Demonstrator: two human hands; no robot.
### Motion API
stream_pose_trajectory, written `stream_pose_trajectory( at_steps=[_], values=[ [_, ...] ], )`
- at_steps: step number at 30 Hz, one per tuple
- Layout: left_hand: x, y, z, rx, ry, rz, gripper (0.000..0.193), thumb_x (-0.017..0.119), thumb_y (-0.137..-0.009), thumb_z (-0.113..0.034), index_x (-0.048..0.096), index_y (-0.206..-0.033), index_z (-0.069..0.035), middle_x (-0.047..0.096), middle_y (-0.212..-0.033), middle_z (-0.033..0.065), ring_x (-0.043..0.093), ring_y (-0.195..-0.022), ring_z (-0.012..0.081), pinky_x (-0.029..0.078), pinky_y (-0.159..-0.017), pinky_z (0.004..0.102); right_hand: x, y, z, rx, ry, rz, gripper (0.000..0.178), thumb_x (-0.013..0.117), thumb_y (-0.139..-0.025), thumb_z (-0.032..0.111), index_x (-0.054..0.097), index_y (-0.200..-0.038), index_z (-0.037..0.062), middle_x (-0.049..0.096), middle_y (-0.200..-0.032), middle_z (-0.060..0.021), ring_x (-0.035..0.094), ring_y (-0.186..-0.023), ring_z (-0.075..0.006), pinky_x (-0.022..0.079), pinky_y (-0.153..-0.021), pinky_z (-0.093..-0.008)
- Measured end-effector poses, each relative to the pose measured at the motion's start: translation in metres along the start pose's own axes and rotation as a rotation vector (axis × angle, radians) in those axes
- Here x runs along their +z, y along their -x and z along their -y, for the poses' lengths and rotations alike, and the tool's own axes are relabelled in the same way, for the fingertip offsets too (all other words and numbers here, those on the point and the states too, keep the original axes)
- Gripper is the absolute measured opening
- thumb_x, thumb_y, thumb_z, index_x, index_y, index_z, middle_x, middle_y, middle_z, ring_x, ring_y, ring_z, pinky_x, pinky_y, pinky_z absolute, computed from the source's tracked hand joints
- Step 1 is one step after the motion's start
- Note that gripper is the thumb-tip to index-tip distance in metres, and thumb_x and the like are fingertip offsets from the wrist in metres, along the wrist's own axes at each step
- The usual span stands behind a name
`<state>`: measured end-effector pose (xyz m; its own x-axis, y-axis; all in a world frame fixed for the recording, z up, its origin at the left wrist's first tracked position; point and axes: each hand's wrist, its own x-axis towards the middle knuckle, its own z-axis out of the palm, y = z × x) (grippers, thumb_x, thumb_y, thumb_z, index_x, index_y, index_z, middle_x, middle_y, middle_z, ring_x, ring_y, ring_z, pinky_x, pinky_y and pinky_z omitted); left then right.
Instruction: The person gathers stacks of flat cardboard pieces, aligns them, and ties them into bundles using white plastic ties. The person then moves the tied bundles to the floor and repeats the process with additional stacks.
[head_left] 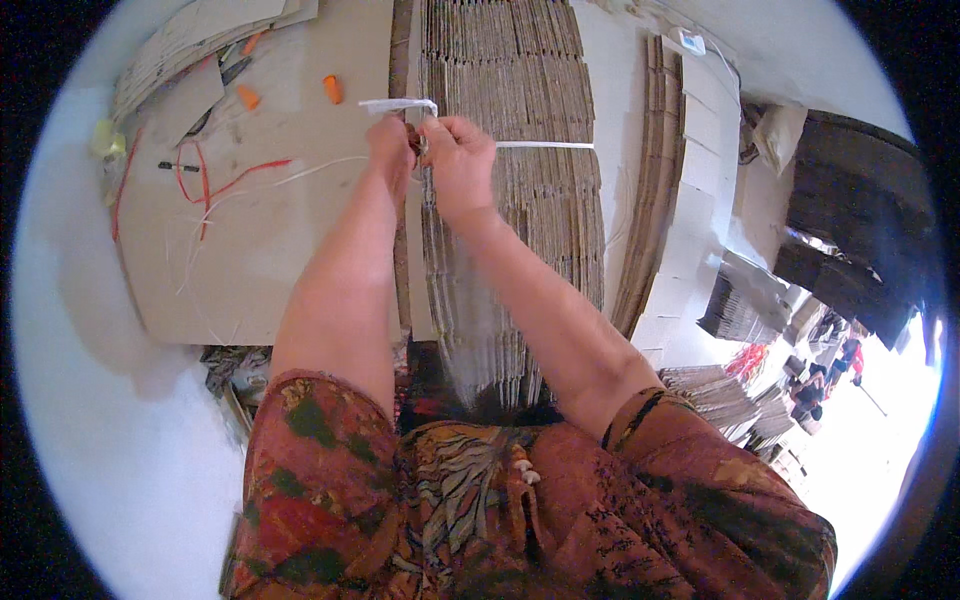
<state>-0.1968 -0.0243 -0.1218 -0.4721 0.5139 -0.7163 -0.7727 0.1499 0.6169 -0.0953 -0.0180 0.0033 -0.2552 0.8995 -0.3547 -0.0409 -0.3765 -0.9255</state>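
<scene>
A long stack of folded corrugated cardboard (510, 80) stands on edge in front of me, its ridged edges facing up. Across it runs a white strap (545, 145), whose loose end sticks out to the left above my hands. At the stack's left edge my right hand (462, 168) is closed, thumb and fingers pinching the strap. Close beside it, my left hand (390, 148) is closed too, at the same spot on the strap. Its fingertips are partly hidden, and a small dark piece between the hands is too unclear to name.
Left of the stack lies a flat cardboard sheet (290, 250) with red cord (205, 185), thin white strips, a black marker-like stick (178, 166) and orange pieces (332, 89). More cardboard stacks (650, 180) stand to the right. People (825, 385) are far off at the right.
</scene>
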Motion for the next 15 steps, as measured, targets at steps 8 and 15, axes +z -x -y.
stream_pose_trajectory(
  at_steps=[8, 15],
  values=[
    [0.003, 0.002, -0.002, -0.042, -0.103, -0.021, 0.015, 0.046, -0.083, -0.012, 0.049, -0.07, -0.005, 0.043, -0.052, 0.0053, 0.045, -0.044, 0.0164, 0.032, -0.041, 0.0307, -0.03, -0.006, 0.001, 0.134, -0.234, -0.053, 0.012, 0.052, -0.083, 0.008, 0.059, -0.083, -0.0024, 0.055, -0.066, -0.0051, 0.054, -0.059, -0.0138, 0.044, -0.054, -0.0284],
    [-0.003, 0.069, -0.029, 0.477, -0.708, 0.321, 0.017, 0.047, -0.085, -0.012, 0.052, -0.076, 0.001, 0.054, -0.058, 0.0077, 0.056, -0.055, 0.0217, 0.043, -0.053, 0.0336, -0.028, -0.044, 0.035, 0.04, 0.148, 0.211, 0.017, 0.057, -0.082, 0.015, 0.061, -0.082, -0.0012, 0.058, -0.066, -0.0062, 0.053, -0.062, -0.0143, 0.045, -0.06, -0.0292]
  ],
)
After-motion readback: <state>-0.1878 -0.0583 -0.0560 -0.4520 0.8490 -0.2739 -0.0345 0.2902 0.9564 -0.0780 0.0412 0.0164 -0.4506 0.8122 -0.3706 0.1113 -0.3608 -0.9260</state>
